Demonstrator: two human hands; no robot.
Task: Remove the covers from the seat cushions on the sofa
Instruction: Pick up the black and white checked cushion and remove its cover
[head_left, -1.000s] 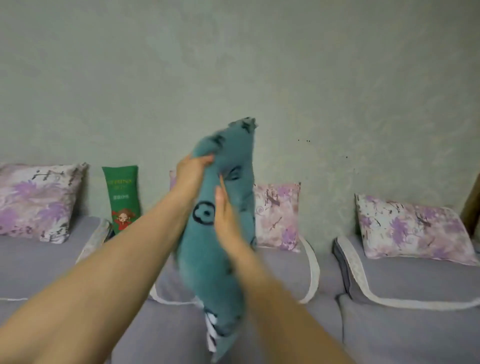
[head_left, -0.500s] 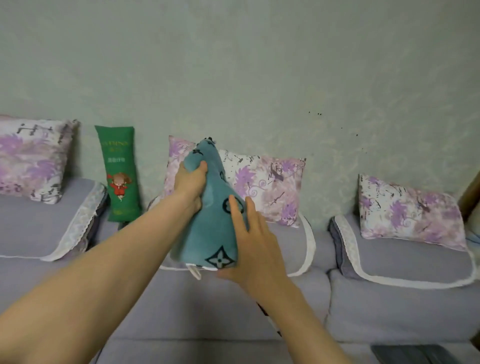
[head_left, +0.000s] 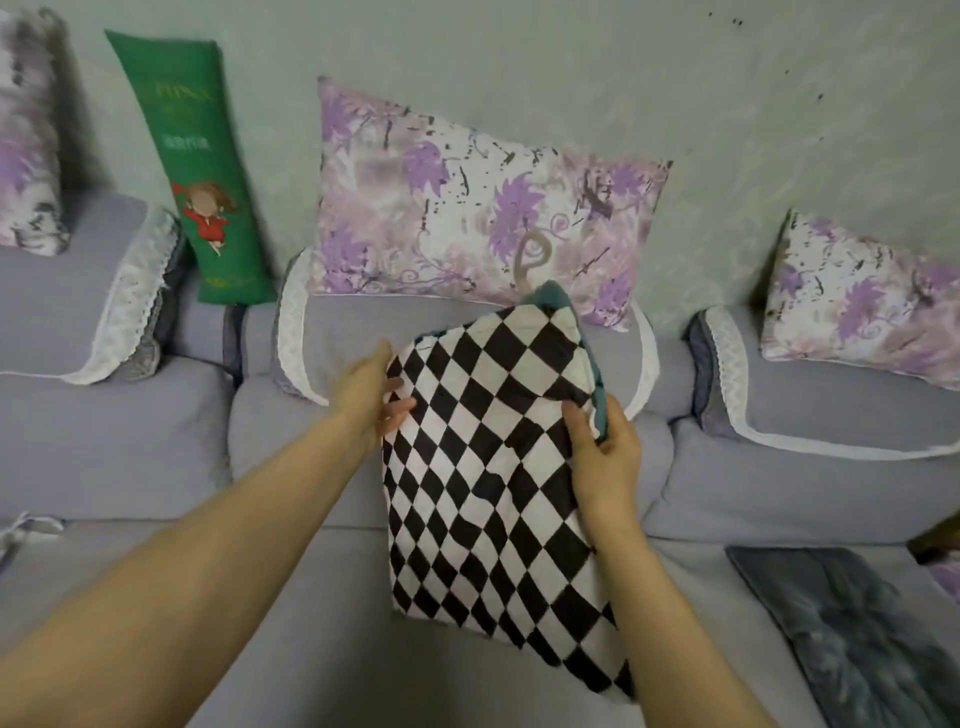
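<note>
— Lowered onto the seat and turned over since half a second ago: the checked cushion (head_left: 493, 467), then held upright with its teal face shown, is now laid checked face up on the sofa (head_left: 156, 597).
— How is it held?
— Its left edge is pinched by the left hand (head_left: 371, 400). The teal rim (head_left: 597, 395) on the right is gripped by the right hand (head_left: 605, 452), thumb on the checked face. Both hands are set at the far half, on opposite sides.
— And the long axis?
— It is run from the far corner, just before the floral pillow (head_left: 467, 208), down towards the wearer and slightly right. The near end is left unheld, between the forearms. Neither hand can be called nearer. No opening is seen, so a seam would probably have to be sought along an edge.
— What is around?
— A green pillow (head_left: 197, 171) is leaned on the wall at left; a dark cloth (head_left: 852, 639) is laid well apart at right. Nothing is seen in the way.
</note>
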